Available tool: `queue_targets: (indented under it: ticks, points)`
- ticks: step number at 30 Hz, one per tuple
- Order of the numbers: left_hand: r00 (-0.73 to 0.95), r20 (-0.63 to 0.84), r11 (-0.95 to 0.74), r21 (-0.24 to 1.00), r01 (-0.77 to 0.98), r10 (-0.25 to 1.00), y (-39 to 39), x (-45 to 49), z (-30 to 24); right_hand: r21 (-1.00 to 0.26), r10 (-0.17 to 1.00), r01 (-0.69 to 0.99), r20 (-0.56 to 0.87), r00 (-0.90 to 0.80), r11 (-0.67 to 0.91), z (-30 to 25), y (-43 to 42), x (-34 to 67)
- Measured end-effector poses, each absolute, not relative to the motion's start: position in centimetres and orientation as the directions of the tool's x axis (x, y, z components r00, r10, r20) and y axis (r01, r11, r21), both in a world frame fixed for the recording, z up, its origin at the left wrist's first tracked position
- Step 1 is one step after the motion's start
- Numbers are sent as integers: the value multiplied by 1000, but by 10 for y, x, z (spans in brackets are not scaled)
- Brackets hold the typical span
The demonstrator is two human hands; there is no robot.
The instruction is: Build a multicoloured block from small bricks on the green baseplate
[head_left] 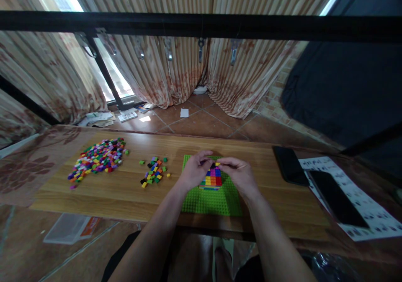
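A coloured block of toy building bricks, in rows of blue, purple, red, orange and yellow, stands on a green studded baseplate. My left hand reaches over its left side, fingers curled together at the far edge; what they grip is hidden. From the right, my right hand pinches a small yellow brick between thumb and forefinger at the same far edge. Whether this brick touches the bricks below is too small to tell.
Left of the baseplate lies a small group of loose bricks, and farther left a larger pile. On the right are a black phone-like slab, a printed sheet and another dark slab. A black bar crosses beyond the wooden table.
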State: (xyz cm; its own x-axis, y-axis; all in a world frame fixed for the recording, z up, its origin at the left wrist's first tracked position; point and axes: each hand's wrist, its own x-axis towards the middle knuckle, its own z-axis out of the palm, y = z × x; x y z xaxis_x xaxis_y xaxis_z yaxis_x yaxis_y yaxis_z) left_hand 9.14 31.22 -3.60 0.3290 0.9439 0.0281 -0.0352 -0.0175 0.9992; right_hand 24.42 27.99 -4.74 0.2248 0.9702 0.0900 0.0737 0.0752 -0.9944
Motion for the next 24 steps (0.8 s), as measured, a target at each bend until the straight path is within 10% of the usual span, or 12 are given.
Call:
queue_targets:
  ticks: [24]
  points:
    - [253,42,-30,998,-51,967,308,99,-39,-937,990,338,118,80,84,-34,274,250]
